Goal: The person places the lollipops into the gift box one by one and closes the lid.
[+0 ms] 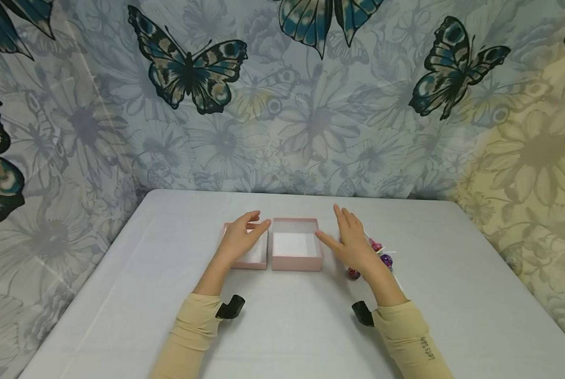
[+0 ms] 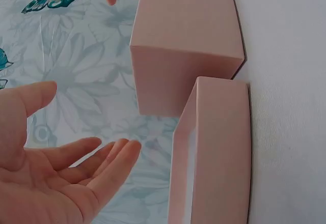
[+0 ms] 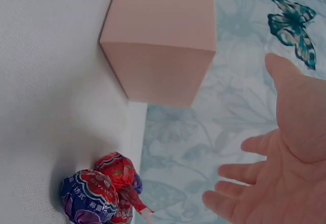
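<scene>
We are holding the left hand (image 1: 238,239) over the shallow pink tray (image 1: 251,266), its fingers loosely extended. We are holding the right hand (image 1: 352,246) near the right side of the deeper pink box (image 1: 297,264), its fingers and thumb spread apart. The box is standing on the white table (image 1: 287,331), just right of the tray, its opening facing up. Wrapped lollipops (image 3: 90,197) are lying right of the box, partly hidden by the right hand in the head view.
</scene>
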### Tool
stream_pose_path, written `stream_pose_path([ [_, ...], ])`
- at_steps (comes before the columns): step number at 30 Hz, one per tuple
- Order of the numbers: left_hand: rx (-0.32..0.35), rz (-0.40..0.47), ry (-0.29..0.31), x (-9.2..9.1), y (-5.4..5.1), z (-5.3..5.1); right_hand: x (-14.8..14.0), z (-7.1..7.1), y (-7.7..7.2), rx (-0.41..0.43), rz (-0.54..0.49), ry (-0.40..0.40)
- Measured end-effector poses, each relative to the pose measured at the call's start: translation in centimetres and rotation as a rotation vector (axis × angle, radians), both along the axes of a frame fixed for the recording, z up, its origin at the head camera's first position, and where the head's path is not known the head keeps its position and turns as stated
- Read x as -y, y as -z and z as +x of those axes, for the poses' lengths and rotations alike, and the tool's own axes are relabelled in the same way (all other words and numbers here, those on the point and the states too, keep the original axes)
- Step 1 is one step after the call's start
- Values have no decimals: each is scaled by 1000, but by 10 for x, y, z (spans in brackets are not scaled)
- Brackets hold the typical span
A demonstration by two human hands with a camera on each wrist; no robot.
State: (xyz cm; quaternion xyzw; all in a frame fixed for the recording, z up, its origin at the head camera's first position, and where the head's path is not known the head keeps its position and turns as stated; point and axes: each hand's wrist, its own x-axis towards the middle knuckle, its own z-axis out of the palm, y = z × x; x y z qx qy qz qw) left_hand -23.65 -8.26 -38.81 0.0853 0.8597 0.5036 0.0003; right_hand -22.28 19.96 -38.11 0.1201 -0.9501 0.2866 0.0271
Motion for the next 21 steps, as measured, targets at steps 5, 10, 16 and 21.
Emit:
stream_pose_path([
  [5, 63, 133, -6, 0, 2, -1, -3, 0, 0, -8, -41, -8],
  [10, 126, 189, -15, -1, 5, -2, -7, -1, -2, 12, -47, -10],
  [16, 190, 252, 24, -5, 12, -4, -15, 4, -3, 16, -76, -2],
  [21, 215, 267, 34, -6, 16, -3, -24, 10, -1, 2, -68, 0],
])
